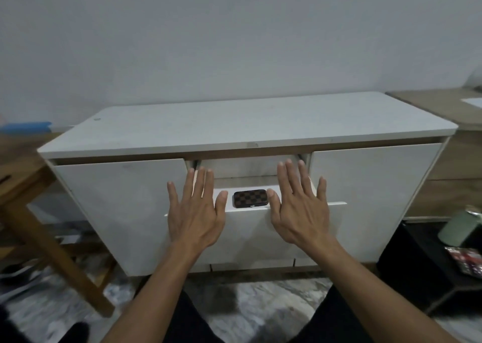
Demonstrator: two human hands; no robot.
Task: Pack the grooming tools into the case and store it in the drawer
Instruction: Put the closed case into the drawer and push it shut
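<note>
A small brown checkered case, closed, lies inside the pulled-out middle drawer of a white cabinet. My left hand is spread flat, palm down, over the drawer's left part, its thumb just left of the case. My right hand is spread the same way over the right part, its thumb close to the case's right end. Neither hand holds anything. No loose grooming tools are in sight.
A wooden table leg slants at the left. At the right stand a low black table with a pale green container and a red packet. Closed cabinet fronts flank the drawer. Marble-patterned floor lies below.
</note>
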